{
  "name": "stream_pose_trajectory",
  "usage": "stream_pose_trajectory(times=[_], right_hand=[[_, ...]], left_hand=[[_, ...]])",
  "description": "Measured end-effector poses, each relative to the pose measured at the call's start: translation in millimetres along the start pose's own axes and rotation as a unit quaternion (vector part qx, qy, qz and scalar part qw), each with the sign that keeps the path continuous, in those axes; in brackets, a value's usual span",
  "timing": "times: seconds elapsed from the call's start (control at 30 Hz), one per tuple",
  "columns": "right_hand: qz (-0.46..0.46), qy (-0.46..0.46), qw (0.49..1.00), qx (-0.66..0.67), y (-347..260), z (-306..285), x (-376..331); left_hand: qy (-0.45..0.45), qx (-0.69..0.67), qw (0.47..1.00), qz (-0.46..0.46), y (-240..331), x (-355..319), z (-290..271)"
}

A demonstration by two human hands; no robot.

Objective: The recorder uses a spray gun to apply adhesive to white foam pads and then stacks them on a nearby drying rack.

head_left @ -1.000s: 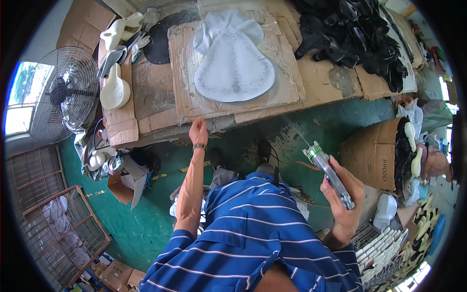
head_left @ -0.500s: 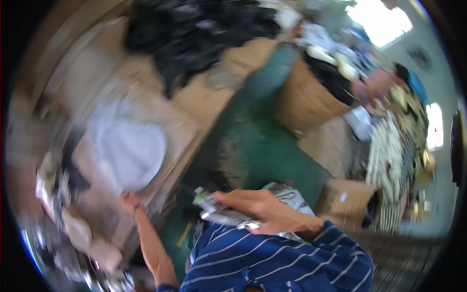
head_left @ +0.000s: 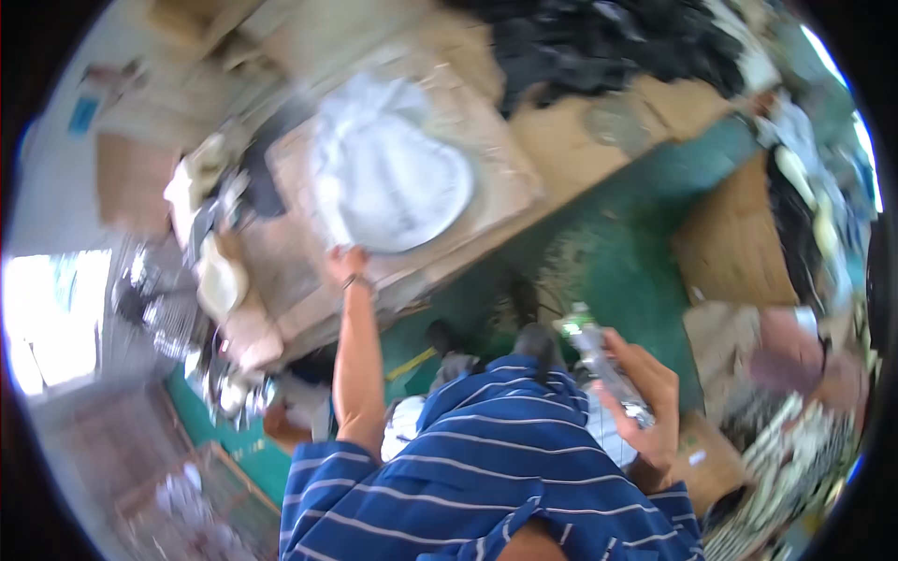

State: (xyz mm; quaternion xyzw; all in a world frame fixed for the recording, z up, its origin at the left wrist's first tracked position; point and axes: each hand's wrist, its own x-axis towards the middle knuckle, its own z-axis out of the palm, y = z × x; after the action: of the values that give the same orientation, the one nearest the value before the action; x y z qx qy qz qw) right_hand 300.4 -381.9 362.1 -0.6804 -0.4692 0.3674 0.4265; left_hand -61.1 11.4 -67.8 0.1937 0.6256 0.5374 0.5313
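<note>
A light grey-white cloth piece [head_left: 402, 178] with a rounded end lies on the cardboard-covered table [head_left: 510, 201]. At its near left edge is my left hand [head_left: 348, 266], fingers closed at the cloth's rim; blur hides the exact grip. To the right, in front of my body, my right hand [head_left: 647, 388] is wrapped round a slim, shiny, clear-and-silver object [head_left: 606, 360] with a green part near its far end. Its exact kind cannot be made out. It is held apart from the table, over the green floor.
Dark cloth [head_left: 608, 47] is heaped on the table's far side. A large cardboard box [head_left: 739, 234] stands at the right, with a person's arm [head_left: 795, 351] near it. At the left are a fan [head_left: 173, 313] and pale shaped pieces [head_left: 221, 276]. My feet are on green floor [head_left: 636, 271].
The view has swung left, so the table sits more to the middle. My right hand has moved out to the right with the shiny object. My left hand stays at the cloth's edge.
</note>
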Motion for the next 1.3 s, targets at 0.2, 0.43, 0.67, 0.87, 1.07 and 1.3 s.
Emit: stream_pose_trajectory(times=[0.2, 0.43, 0.67, 0.87, 1.07, 1.3], right_hand=[[-0.027, 0.017, 0.999, -0.033, 8, 4, 22], [-0.017, -0.033, 0.999, -0.011, 20, 8, 43], [-0.023, -0.208, 0.977, -0.028, 34, 9, 50], [-0.057, -0.419, 0.885, -0.196, 1, 13, 88], [-0.171, -0.507, 0.786, -0.31, 2, 99, 84], [-0.244, -0.678, 0.616, -0.32, -6, 250, 24]], left_hand=[[-0.124, -0.199, 0.958, -0.166, 22, -19, 23], [-0.183, -0.378, 0.904, -0.079, 94, -114, 62], [-0.143, -0.548, 0.823, 0.038, 153, -301, -24], [0.071, -0.634, 0.749, 0.181, 87, -447, -111], [0.302, -0.683, 0.609, 0.267, -41, -560, -211], [0.604, -0.589, 0.395, 0.364, -231, -684, -313]])
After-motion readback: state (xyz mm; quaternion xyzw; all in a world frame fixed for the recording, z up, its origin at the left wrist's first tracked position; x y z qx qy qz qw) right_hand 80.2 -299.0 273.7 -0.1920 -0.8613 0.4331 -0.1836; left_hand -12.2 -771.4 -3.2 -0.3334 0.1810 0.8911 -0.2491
